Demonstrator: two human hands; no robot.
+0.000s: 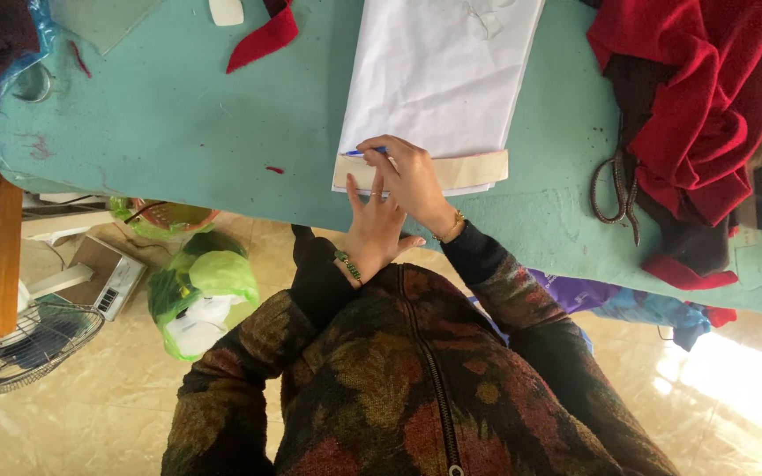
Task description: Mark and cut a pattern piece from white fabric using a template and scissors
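Head view: right hand (412,181) fingers grip a blue pen (363,152) marking along the ruler (474,167); left hand (372,231), fingers spread flat, steadies it on white paper (438,75).

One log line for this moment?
right hand: holds blue pen | left hand: flat by ruler | white paper, green table

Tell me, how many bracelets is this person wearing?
2: a green beaded bracelet on the left hand's wrist, and a gold bracelet on the right hand's wrist. Sleeves may hide others.

The right hand (412,181) holds a blue pen (363,152) on white paper (438,75), crossing over the flat left hand (374,231).
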